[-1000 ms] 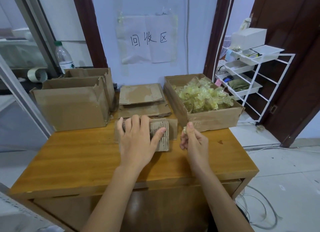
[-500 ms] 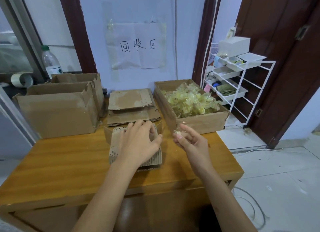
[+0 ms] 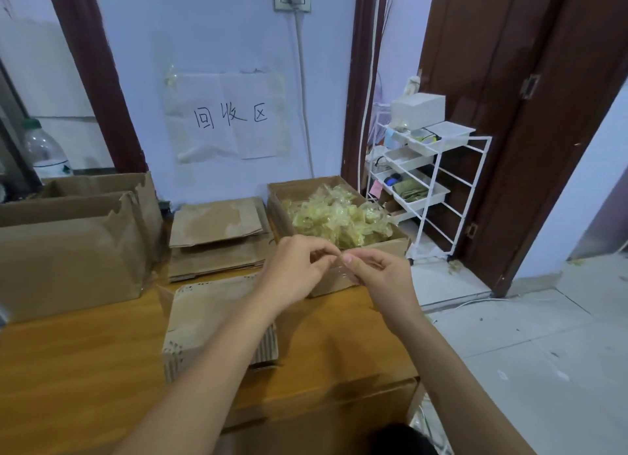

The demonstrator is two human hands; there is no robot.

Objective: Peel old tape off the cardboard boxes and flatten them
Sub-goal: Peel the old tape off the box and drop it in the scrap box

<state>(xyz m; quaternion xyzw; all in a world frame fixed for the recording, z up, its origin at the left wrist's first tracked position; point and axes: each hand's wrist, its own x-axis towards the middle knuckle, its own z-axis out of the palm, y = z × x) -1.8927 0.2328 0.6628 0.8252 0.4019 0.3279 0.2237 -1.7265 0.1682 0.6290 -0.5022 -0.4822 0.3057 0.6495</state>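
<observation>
A small cardboard box [image 3: 210,322] lies on the wooden table [image 3: 68,369], partly under my left forearm. My left hand [image 3: 295,271] and my right hand [image 3: 380,274] meet above the table, just in front of the tape-scrap box. Between their fingertips they pinch a small piece of clear tape [image 3: 339,262]. Neither hand touches the small box.
An open box [image 3: 339,284] full of yellowish tape scraps stands at the back right. A stack of flattened cardboard [image 3: 217,237] lies behind the small box. Two open boxes [image 3: 68,250] stand at the left. A white wire rack [image 3: 428,182] is beyond the table's right edge.
My left hand has lifted off the small box and moved right to join my right hand at the tape piece. The camera has tilted up.
</observation>
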